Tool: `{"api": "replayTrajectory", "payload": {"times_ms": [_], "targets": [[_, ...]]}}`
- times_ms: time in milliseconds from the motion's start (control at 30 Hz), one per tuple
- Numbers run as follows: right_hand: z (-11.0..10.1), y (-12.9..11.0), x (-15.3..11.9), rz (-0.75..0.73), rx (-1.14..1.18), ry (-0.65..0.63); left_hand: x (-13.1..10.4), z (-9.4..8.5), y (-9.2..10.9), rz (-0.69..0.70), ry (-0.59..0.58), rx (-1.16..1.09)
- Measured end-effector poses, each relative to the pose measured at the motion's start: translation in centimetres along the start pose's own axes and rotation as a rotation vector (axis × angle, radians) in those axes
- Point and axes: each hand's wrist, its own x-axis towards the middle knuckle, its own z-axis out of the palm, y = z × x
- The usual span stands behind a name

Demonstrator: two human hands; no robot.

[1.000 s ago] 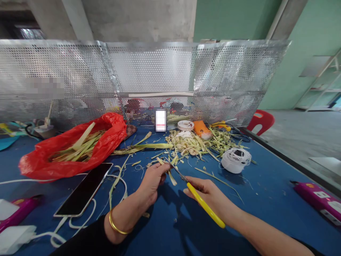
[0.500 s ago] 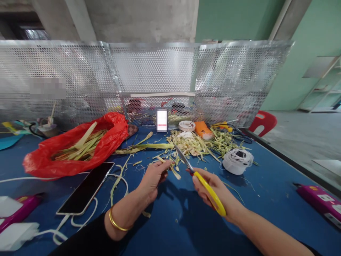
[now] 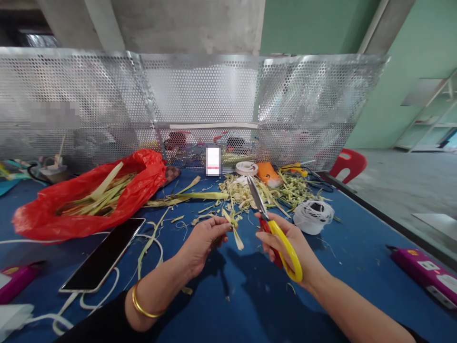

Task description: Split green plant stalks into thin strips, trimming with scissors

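Observation:
Between thumb and fingertips, my left hand (image 3: 205, 240) pinches a small knotted piece of pale green dried leaf (image 3: 235, 232), its split end pointing down. My right hand (image 3: 282, 245) is wrapped round the yellow and red handles of a pair of scissors (image 3: 260, 200). The blades point up and away, almost together, over a heap of pale leaf scraps (image 3: 246, 190). A gap separates the scissors from the leaf piece. Behind my left hand a long leaf strip (image 3: 200, 196) lies on the blue table (image 3: 228, 314).
A red plastic bag (image 3: 39, 219) of leaves stands left, beside a large phone (image 3: 103, 257) with white cables. A spool of white cord (image 3: 310, 219), tape roll (image 3: 246, 168) and orange packet (image 3: 268, 174) sit right of centre. A purple tool (image 3: 424, 276) lies far right; perforated metal panels (image 3: 210, 95) stand behind.
The scissors have turned more upright, showing the red handle part. The leaf piece hangs lower from my left hand. The whole view has shifted slightly, moving the table items left.

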Motion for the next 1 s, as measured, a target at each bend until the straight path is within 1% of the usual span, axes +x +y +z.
{"api": "replayTrajectory", "payload": {"times_ms": [100, 167, 233, 300, 400, 467, 533, 633, 700, 767, 867, 1000], "targets": [[0.0, 0.2, 0.0, -0.076, 0.033, 0.025, -0.6, 0.6, -0.2, -0.070, -0.069, -0.069], [-0.1, 0.2, -0.1, -0.121, 0.031, 0.001, -1.1, 1.0, -0.4, -0.148, -0.093, -0.116], [0.0, 0.2, -0.1, -0.134, 0.011, -0.028, -1.5, 1.5, -0.7, -0.211, -0.100, -0.143], [0.1, 0.3, -0.1, -0.130, -0.001, -0.061, -1.8, 1.9, -1.1, -0.232, -0.133, -0.143], [0.3, 0.5, -0.1, -0.125, -0.012, -0.131, -2.1, 2.2, -1.6, -0.209, -0.201, -0.108], [0.4, 0.8, 0.0, -0.116, -0.024, -0.155, -2.1, 2.3, -1.7, -0.203, -0.208, -0.081], [0.4, 1.0, 0.1, -0.096, -0.030, -0.148, -2.0, 2.2, -1.7, -0.194, -0.205, -0.055], [0.2, 1.1, 0.2, -0.060, -0.049, -0.113, -2.0, 2.2, -1.5, -0.129, -0.217, 0.022], [0.1, 1.0, 0.2, -0.053, -0.076, -0.093, -2.1, 2.2, -1.4, -0.084, -0.201, 0.109], [0.1, 0.9, 0.2, -0.047, -0.084, -0.089, -2.2, 2.4, -1.3, -0.050, -0.155, 0.192], [0.1, 0.8, 0.1, -0.003, -0.064, -0.104, -2.3, 2.6, -1.3, 0.013, -0.101, 0.244], [0.1, 0.9, -0.1, 0.041, 0.000, -0.153, -2.4, 2.7, -1.1, 0.090, -0.122, 0.249]]}}
